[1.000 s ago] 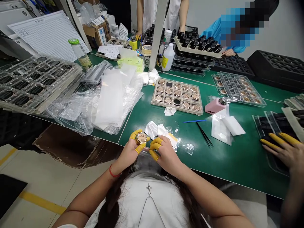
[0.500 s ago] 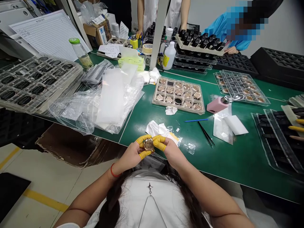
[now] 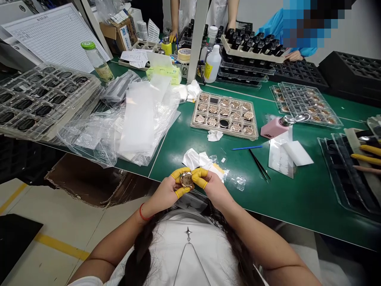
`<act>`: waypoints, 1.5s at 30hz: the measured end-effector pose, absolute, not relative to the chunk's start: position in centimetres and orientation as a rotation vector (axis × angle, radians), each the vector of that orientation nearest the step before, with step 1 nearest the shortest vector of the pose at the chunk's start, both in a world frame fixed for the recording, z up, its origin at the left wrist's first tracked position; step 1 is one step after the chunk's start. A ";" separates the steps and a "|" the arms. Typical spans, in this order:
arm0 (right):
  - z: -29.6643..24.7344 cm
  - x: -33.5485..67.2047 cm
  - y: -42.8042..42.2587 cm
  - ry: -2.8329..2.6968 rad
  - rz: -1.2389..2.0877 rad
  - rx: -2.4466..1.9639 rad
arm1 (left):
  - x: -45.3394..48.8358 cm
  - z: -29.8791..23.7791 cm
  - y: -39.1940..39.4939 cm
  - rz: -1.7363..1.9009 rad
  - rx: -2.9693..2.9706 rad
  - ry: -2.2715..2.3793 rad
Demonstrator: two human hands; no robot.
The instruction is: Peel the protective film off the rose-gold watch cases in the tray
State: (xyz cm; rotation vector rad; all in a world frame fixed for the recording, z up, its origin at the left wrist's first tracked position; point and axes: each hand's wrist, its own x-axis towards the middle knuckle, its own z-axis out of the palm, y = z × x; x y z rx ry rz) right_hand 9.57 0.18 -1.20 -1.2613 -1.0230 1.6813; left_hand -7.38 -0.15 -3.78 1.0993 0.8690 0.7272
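A round rose-gold watch case (image 3: 187, 180) is pinched between both my hands at the near edge of the green table (image 3: 297, 198). My left hand (image 3: 169, 190) grips its left side with yellow finger cots on thumb and fingers. Opposite it, my right hand (image 3: 208, 184), also in yellow cots, closes on the case's right side. Just behind my hands lie white wipes (image 3: 198, 159) and a scrap of clear film (image 3: 238, 183). A beige tray (image 3: 194, 123) of similar rose-gold cases sits farther back.
Clear plastic bags (image 3: 131, 123) and stacked clear trays (image 3: 38, 99) fill the left. Black tweezers (image 3: 258, 165), a blue stick (image 3: 246, 147), a pink dispenser (image 3: 274, 128) and white pads (image 3: 297, 153) lie to the right. A co-worker's yellow-tipped fingers (image 3: 364, 157) rest on black trays (image 3: 345, 171). Other people stand behind.
My right hand moved in from beside the case and closed on it, so both hands now hold it. The co-worker's hand at the right drew back toward the frame edge.
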 end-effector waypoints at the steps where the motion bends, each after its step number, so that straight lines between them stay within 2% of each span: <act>1: -1.3 9.6 0.2 -1.026 1.671 -1.270 | -7.4 -3.8 -0.2 0.725 1.103 0.872; 16: -1.0 9.6 0.2 -0.901 1.801 -1.222 | -7.2 -4.0 -0.4 0.691 1.067 0.862; 29: -1.9 9.5 -0.2 -1.092 1.677 -1.295 | -7.2 -3.7 -0.6 0.708 1.066 0.852; 32: -2.0 9.9 -0.5 -1.403 1.396 -1.417 | -7.1 -3.9 -0.7 0.715 1.016 0.867; 36: -2.2 12.4 -0.4 -1.939 0.566 -1.751 | -6.7 -5.3 -1.0 0.681 0.933 0.912; 38: -2.8 14.2 -0.1 -2.066 0.278 -1.982 | -6.5 -6.1 -1.3 0.642 0.942 0.943; 41: -4.3 16.3 0.2 -2.095 0.205 -2.173 | -6.3 -7.1 -1.8 0.634 0.975 0.986; 45: -5.1 16.7 0.0 -2.026 0.219 -2.011 | -6.4 -7.6 -2.3 0.601 1.031 1.000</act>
